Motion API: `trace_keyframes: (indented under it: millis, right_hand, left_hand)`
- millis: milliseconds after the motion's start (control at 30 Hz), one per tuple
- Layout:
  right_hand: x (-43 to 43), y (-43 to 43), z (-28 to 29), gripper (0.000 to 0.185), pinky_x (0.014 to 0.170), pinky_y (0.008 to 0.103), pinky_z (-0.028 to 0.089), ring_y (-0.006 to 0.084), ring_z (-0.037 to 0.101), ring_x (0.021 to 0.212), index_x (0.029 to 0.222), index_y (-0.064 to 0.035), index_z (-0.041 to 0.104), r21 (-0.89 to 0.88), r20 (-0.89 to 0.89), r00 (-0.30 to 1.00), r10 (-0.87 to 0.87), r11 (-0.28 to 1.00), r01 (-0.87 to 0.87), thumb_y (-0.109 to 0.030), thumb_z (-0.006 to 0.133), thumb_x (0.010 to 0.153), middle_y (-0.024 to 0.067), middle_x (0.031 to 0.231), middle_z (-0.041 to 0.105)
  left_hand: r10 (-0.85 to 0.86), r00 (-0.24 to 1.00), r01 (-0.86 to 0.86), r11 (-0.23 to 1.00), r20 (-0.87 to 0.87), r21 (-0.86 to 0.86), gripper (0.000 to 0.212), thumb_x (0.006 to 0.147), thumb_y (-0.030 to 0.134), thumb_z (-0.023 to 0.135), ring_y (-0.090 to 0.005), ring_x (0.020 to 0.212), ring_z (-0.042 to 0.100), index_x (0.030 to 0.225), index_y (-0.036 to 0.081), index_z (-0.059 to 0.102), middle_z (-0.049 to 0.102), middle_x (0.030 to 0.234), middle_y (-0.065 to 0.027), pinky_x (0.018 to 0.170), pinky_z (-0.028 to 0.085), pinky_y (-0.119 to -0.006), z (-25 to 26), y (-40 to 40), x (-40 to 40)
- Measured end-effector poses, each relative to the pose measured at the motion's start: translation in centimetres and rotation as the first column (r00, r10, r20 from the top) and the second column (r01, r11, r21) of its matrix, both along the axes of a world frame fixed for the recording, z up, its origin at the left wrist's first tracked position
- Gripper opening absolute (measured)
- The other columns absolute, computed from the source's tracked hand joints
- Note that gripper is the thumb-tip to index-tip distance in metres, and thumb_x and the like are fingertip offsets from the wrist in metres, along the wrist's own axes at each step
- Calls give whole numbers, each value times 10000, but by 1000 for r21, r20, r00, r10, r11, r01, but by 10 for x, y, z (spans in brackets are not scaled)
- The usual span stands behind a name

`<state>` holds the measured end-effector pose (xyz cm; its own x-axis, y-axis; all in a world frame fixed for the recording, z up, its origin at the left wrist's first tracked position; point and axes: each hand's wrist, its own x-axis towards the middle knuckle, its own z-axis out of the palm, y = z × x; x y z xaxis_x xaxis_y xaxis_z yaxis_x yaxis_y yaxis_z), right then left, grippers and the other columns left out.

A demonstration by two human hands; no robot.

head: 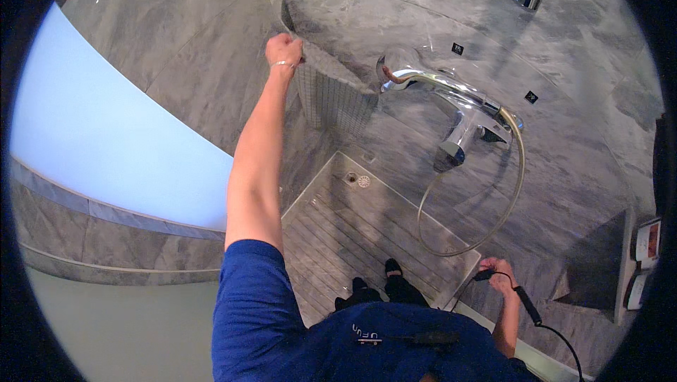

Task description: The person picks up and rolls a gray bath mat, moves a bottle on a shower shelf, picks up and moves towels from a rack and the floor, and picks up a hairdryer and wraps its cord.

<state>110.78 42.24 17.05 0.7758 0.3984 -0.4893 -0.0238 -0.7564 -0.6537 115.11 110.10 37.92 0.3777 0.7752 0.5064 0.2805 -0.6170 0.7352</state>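
My left hand [284, 49] reaches far forward at the end of the outstretched arm, its fingers curled at the left front edge of a grey corner shelf [338, 67]. The shelf sits above a mosaic-tiled front [334, 99]. Whether anything is inside those fingers cannot be told. At the lower right, my right hand [498, 274] is bent beside the wall; a black cable with a small dark connector [483, 275] crosses it, and whether the fingers grip it is unclear. A chrome hand shower [444, 83] rests on the wall mixer [461, 141], between the hands and nearer the left.
A shower hose [521, 170] loops down the grey wall. Below lies a grooved shower floor [328, 223] with a round drain cover [364, 181] near the corner, and both feet stand on it. A lit white panel [116, 128] fills the left. White dispensers [646, 242] are at the right.
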Motion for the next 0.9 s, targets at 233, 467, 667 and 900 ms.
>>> trace_keyframes:
  millis: [233, 467, 667, 900]
  right_hand:
    - [13, 1, -44, 217, 666, 310, 474, 191, 615, 747, 881, -15, 619, 197, -325, 942, -78, 969, 148, -126, 652, 697, 133, 809, 638]
    - [34, 77, -76, 320, 662, 308, 476, 180, 616, 743, 974, -53, 608, -48, -19, 853, 521, 852, -521, -192, 663, 690, 115, 833, 639]
    - [7, 209, -30, 374, 734, 358, 454, 281, 581, 868, 952, -71, 589, -121, -9, 498, 867, 493, -862, -369, 593, 725, 131, 913, 613]
    - [-118, 352, 16, 665, 880, 354, 379, 328, 458, 1068, 1213, -21, 398, 262, 343, 149, 927, 58, -963, -348, 653, 694, 200, 1160, 474]
  left_hand:
    - [-67, 995, 95, 893, 81, -440, 151, 654, 91, 606, -95, 492, 448, 557, 16, 520, 481, 515, -10, 450, 395, -276, -71, -6, -133]
    - [275, 937, -58, 729, 214, -682, 163, 707, 66, 620, -105, 431, 436, 598, 77, 498, 475, 533, 2, 385, 347, -242, -173, -119, -374]
    - [440, 898, -283, 606, 17, -743, 120, 695, 14, 584, -127, 416, 485, 612, 47, 505, 486, 530, -20, 352, 408, -257, -251, -206, -452]
    - [445, 870, -485, 693, -214, -533, 177, 682, -7, 499, -213, 439, 594, 508, -19, 473, 513, 475, -81, 379, 458, -297, -296, -247, -411]
